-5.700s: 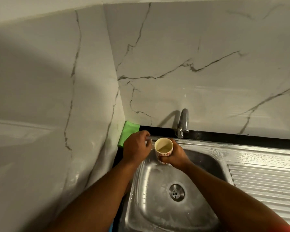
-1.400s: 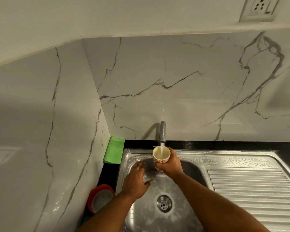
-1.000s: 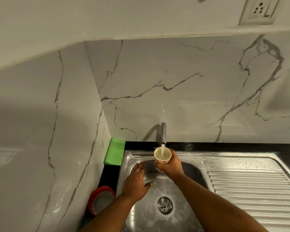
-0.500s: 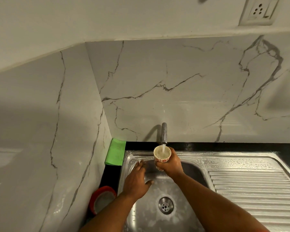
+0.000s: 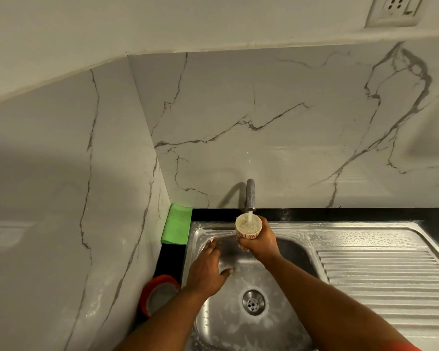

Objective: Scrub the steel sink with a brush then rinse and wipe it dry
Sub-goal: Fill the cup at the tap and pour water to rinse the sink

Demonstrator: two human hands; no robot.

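Right hand [image 5: 260, 243]: centre of the frame, fingers curled round a small cup [image 5: 248, 228], held upright directly under the tap spout. Cup: pale, with a red flower pattern on its side; water inside stands close to the rim and looks frothy.

Left hand [image 5: 207, 271]: just left of and below the cup, fingers straight and spread, palm down over the back left slope of the basin, holding nothing. Whether the palm presses the steel or sits just above it cannot be told.

Tap [image 5: 250, 195]: chrome spout rising at the back edge, centre of the frame, a thin stream of water [image 5: 250, 216] falling from it into the cup.

Steel sink [image 5: 297, 230]: lower centre to lower right. Basin wet, with white soapy streaks and foam patches; round drain [image 5: 253, 301] with strainer holes below the hands. Ribbed draining board [image 5: 380, 274] to the right, beaded with droplets along its upper margin.

Green cloth or sponge [image 5: 177, 228]: folded, propped in the corner at the sink's upper left, against the side wall.

Red-rimmed round container [image 5: 157, 293]: lower left of the sink, on the black counter strip [image 5: 340, 214].

Marble-pattern wall tiles [image 5: 264, 127]: grey-veined, behind and left of the sink.

Wall socket [image 5: 393, 10]: upper right corner of the frame.
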